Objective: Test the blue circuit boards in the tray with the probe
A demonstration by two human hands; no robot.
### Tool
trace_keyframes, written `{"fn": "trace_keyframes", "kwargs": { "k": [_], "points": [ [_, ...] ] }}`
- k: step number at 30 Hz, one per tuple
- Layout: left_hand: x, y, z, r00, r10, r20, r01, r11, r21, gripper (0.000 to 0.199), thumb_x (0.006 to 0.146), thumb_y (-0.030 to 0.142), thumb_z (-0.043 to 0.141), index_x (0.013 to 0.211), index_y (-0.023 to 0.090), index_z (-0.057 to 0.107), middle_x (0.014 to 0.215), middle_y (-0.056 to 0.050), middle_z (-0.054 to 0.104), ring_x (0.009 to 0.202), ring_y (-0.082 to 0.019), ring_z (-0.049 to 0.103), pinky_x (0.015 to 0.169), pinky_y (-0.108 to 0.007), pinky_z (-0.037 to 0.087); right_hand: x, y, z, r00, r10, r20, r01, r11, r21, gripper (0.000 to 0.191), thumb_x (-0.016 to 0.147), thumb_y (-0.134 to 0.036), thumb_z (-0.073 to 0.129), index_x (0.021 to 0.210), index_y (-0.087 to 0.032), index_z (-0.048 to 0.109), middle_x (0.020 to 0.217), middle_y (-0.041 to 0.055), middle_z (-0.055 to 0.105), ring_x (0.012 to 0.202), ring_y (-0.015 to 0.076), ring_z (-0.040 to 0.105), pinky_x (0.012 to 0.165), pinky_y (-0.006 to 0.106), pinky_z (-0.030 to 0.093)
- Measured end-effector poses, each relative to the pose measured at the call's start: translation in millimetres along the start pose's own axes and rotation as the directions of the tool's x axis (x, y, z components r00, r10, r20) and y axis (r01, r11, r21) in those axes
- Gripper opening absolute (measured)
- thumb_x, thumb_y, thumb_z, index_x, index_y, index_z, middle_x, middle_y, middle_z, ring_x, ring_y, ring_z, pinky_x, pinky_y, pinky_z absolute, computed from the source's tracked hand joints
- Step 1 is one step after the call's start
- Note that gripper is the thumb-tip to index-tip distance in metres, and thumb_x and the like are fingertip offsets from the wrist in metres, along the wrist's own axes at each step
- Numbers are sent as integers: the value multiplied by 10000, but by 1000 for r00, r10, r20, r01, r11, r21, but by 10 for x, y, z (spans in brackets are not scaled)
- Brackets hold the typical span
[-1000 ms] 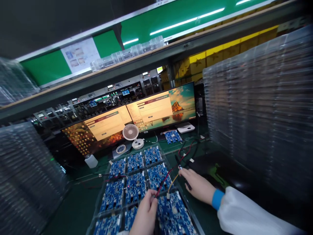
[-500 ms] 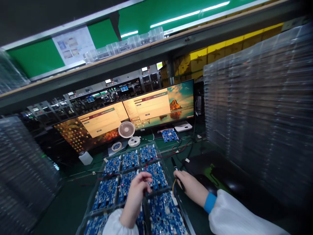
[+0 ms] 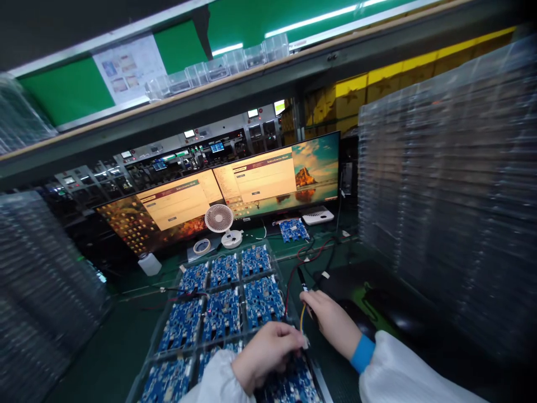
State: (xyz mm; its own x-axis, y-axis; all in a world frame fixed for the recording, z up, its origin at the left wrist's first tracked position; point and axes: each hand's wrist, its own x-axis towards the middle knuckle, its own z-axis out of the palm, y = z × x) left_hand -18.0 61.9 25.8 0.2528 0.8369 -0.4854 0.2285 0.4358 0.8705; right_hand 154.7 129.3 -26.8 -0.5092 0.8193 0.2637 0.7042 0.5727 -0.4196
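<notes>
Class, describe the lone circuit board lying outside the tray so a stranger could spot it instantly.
Start at the right monitor. Just below it, left of the white box, lies one blue circuit board. Unlike the others, it sits bare on the green bench, outside the clear tray.

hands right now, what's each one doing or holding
left hand: curled knuckles up, pressed on the nearest blue circuit board in the clear tray; any grip is hidden.
right hand: closed, pinching the yellow wire at its connector.

Electronics factory test bench, blue circuit boards (image 3: pixel 222 313) in clear tray, stacked plastic trays (image 3: pixel 453 184), monitors (image 3: pixel 260 179), test racks behind
</notes>
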Motion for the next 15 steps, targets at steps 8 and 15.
{"fn": "trace_keyframes", "kwargs": {
  "k": [8,15],
  "points": [
    [0,-28,72,991,133,-28,-130,989,74,139,614,217,642,722,132,620,641,25,537,558,-77,423,539,-212,316,-18,-45,-54,996,-11,-85,2,995,-102,331,763,11,422,968,-184,594,907,46,604,899,215,479,769,313,394],
    [-96,65,-364,857,483,-177,-127,533,836,228,817,150,502,891,230,703,918,-36,617,858,-185,541,796,-298,396,-33,234,-303,979,39,-199,-76,981,-179,220,809,-55,460,930,-201,573,897,35,594,946,220,485,831,352,349]
  ]
}}
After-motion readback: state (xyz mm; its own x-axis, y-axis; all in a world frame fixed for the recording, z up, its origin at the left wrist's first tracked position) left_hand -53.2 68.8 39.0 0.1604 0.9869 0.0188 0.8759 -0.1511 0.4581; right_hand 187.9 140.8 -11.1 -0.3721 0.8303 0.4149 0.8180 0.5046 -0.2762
